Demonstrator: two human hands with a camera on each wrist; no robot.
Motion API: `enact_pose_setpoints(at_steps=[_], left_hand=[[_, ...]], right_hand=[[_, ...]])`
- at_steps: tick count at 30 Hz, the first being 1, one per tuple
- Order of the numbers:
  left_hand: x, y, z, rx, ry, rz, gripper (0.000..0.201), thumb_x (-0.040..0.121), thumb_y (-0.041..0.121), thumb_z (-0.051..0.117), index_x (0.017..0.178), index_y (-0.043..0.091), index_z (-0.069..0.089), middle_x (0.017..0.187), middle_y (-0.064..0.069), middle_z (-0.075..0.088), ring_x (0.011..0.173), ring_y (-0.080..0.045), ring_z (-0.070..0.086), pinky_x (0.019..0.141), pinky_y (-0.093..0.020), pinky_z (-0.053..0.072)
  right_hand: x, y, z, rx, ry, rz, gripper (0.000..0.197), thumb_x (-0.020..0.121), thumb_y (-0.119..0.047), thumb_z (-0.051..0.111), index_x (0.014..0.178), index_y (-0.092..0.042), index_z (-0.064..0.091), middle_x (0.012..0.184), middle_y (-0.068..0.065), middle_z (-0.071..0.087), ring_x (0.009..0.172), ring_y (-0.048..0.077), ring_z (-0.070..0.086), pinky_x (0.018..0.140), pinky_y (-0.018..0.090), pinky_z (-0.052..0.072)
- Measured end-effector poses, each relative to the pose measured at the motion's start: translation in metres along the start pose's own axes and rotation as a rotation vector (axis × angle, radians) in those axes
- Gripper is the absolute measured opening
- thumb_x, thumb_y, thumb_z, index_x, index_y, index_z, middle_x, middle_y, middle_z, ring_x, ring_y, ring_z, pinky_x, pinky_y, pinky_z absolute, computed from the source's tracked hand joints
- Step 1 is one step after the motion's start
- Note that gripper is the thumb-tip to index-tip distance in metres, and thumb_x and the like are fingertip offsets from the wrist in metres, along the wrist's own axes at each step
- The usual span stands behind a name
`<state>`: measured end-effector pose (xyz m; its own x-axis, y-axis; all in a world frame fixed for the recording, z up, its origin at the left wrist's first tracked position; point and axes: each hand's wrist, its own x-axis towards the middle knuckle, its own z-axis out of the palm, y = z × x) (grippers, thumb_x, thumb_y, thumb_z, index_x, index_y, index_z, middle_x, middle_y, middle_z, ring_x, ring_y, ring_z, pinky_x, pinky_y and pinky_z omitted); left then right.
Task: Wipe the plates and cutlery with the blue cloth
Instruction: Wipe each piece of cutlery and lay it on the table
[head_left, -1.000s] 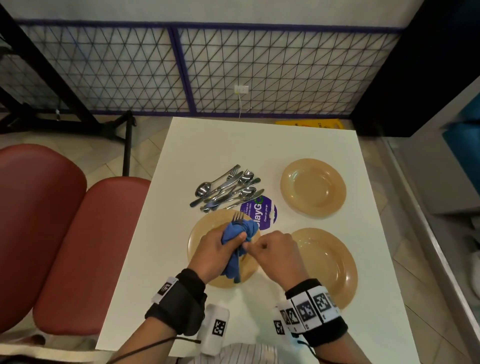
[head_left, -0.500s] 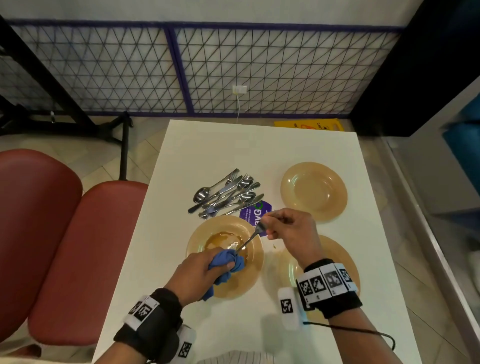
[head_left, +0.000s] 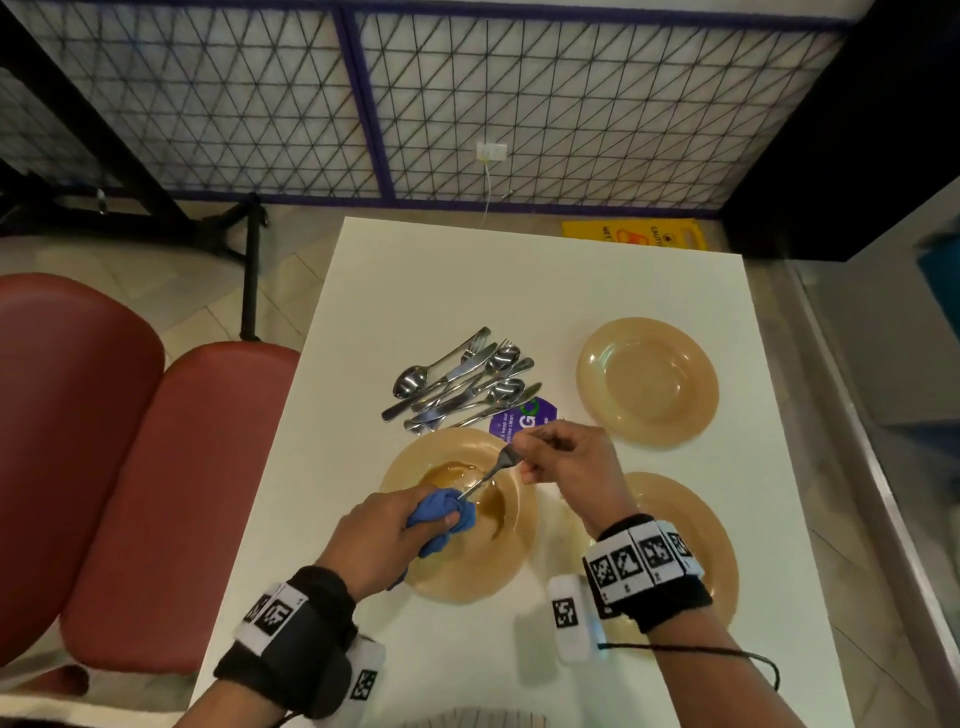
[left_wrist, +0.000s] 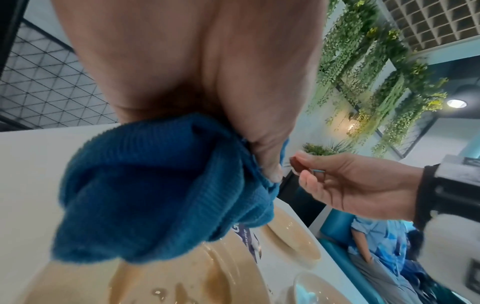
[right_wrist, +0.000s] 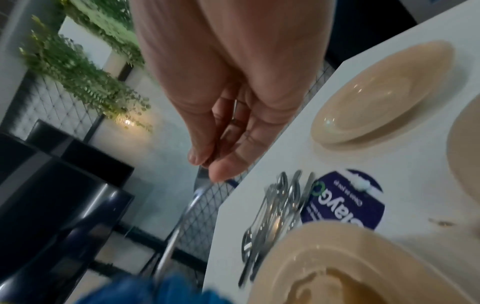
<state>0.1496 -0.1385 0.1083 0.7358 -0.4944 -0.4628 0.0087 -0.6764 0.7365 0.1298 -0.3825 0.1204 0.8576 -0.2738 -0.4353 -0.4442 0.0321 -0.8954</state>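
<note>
My left hand (head_left: 434, 517) grips the bunched blue cloth (head_left: 441, 519) over the near-left tan plate (head_left: 467, 587), which holds brown residue. The cloth is wrapped round the handle end of a fork (head_left: 488, 473). My right hand (head_left: 524, 457) pinches the fork's head end, up and to the right of the cloth. In the left wrist view the cloth (left_wrist: 155, 185) hangs from my fist above the plate (left_wrist: 182, 288). In the right wrist view the fingertips (right_wrist: 197, 158) pinch the fork (right_wrist: 179, 224), which runs down into the cloth (right_wrist: 161, 292).
A pile of spoons, forks and knives (head_left: 462, 384) lies beyond the near-left plate, beside a purple round sticker (head_left: 524, 415). A second tan plate (head_left: 647, 382) sits far right; a third (head_left: 711, 530) lies under my right wrist. Red seats (head_left: 156, 493) stand left of the white table (head_left: 519, 291).
A second ago both hands met at the cloth with the fork's tines sticking out. Since then my right hand drew the fork's head up-right, and my left hand slid the cloth down the handle.
</note>
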Motion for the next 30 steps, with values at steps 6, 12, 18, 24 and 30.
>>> enact_pose_setpoints(at_steps=[6,12,18,24,30], left_hand=[[0.014,-0.009,0.0,-0.074,0.029,-0.035,0.016,0.1,0.051,0.054,0.11,0.047,0.066,0.069,0.016,0.069,0.054,-0.006,0.063,0.056,-0.025,0.049],[0.01,-0.047,-0.035,-0.282,0.088,-0.219,0.016,0.1,0.044,0.058,0.11,0.038,0.069,0.063,-0.011,0.058,0.041,-0.021,0.045,0.044,-0.028,0.038],[0.009,-0.08,-0.056,-0.432,0.113,-0.343,0.022,0.102,0.037,0.058,0.1,0.017,0.065,0.066,-0.006,0.049,0.044,-0.019,0.032,0.046,-0.029,0.027],[0.011,-0.09,-0.049,-0.526,0.101,-0.384,0.019,0.102,0.032,0.06,0.095,0.014,0.061,0.067,-0.009,0.046,0.049,-0.016,0.026,0.048,-0.03,0.023],[0.012,-0.086,-0.036,-0.52,0.149,-0.362,0.014,0.102,0.028,0.061,0.093,0.017,0.06,0.056,-0.005,0.043,0.044,-0.018,0.032,0.045,-0.029,0.028]], right_hand=[[0.027,0.007,0.028,-0.035,-0.035,0.03,0.011,0.085,-0.014,0.076,0.092,-0.006,0.076,0.074,0.009,0.074,0.065,0.02,0.069,0.076,0.044,0.062],[0.08,0.01,0.016,0.074,0.094,0.12,0.015,0.085,-0.016,0.077,0.093,-0.004,0.076,0.083,0.019,0.075,0.071,0.026,0.069,0.083,0.048,0.061],[0.125,0.009,0.018,0.063,0.191,0.18,0.012,0.088,-0.014,0.073,0.092,-0.002,0.074,0.09,0.02,0.075,0.073,0.023,0.069,0.077,0.036,0.063],[0.167,0.016,0.03,-0.071,0.252,0.25,0.01,0.086,-0.014,0.076,0.091,-0.005,0.075,0.086,0.016,0.076,0.068,0.02,0.07,0.074,0.032,0.062],[0.172,0.019,0.035,-0.134,0.258,0.275,0.032,0.085,-0.007,0.075,0.116,-0.012,0.068,0.092,0.011,0.076,0.072,0.022,0.074,0.07,0.034,0.063]])
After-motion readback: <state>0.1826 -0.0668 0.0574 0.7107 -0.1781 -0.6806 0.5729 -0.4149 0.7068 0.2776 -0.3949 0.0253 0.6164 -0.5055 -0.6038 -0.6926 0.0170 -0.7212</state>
